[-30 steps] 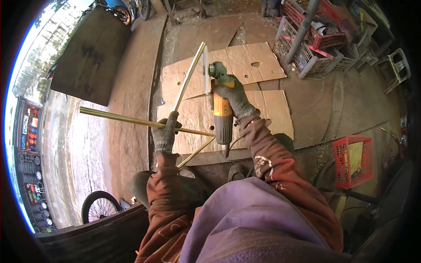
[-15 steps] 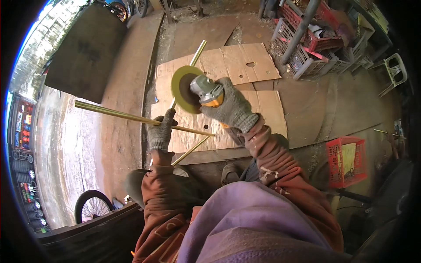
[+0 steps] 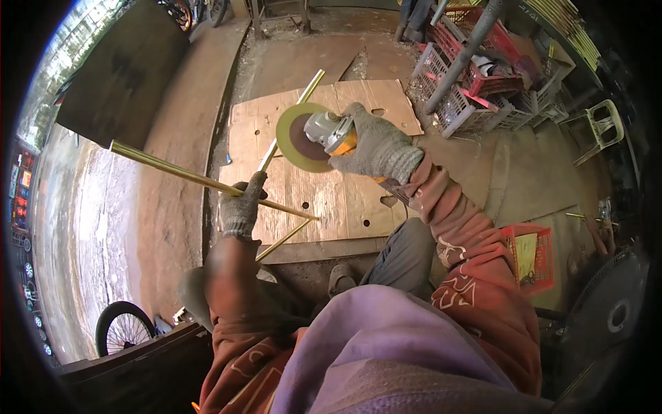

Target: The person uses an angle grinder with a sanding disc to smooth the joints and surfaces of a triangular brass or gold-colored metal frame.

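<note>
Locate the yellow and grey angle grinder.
In the head view's upper middle, the yellow and grey angle grinder is in the grey-gloved right hand, its round olive disc hiding part of the slanting golden metal bar.

Grey-gloved hands [image 3: 383, 146]; rust-red sleeves [image 3: 463, 219], pale print [image 3: 452, 252]; purple cloth [image 3: 386, 338]; grey trousers [image 3: 403, 255].

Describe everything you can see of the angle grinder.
The angle grinder has a grey, metallic-looking head, a yellow section behind it and a dark rear body, largely hidden by the gloved right hand wrapped around it. Its large round disc, yellowish green with a brownish centre, is turned broadly toward the camera. The tool is held above the cardboard, its disc overlapping a slim metal bar in view; whether they touch, or the disc spins, cannot be told.
</note>
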Action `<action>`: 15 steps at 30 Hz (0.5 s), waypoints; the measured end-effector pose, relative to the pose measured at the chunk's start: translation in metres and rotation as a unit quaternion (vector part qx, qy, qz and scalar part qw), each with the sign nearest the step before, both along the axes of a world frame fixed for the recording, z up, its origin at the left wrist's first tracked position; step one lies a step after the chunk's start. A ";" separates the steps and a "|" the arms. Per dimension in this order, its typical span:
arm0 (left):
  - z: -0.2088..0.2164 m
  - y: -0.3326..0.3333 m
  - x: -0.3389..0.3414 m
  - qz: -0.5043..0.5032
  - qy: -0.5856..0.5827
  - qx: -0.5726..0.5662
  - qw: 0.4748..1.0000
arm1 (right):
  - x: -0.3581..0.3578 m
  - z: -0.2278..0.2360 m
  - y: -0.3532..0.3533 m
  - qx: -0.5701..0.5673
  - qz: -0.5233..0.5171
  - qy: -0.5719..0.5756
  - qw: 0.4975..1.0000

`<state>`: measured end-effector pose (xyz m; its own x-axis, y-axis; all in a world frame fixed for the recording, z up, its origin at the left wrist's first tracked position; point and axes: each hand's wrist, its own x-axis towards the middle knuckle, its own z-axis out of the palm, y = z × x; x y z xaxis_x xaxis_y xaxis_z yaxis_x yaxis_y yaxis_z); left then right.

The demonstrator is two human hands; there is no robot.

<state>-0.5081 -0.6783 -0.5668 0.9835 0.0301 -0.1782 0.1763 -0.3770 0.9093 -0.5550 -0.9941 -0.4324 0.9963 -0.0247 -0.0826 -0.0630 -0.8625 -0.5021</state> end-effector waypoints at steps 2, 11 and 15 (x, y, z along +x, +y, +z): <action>0.005 -0.003 -0.002 0.001 0.004 0.008 1.000 | 0.002 0.001 -0.003 -0.008 0.016 -0.011 1.000; 0.019 -0.011 -0.006 -0.012 0.020 0.061 0.998 | 0.013 0.047 -0.019 -0.054 -0.017 0.035 0.998; 0.020 -0.003 -0.005 -0.009 0.020 0.088 0.996 | 0.010 0.057 0.004 -0.081 0.032 0.086 0.993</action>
<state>-0.5133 -0.6817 -0.5469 0.9766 0.0460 -0.2099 0.2016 -0.5343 0.8209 -0.5446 -0.9899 -0.3754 0.9678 0.0115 -0.2514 -0.0781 -0.9359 -0.3434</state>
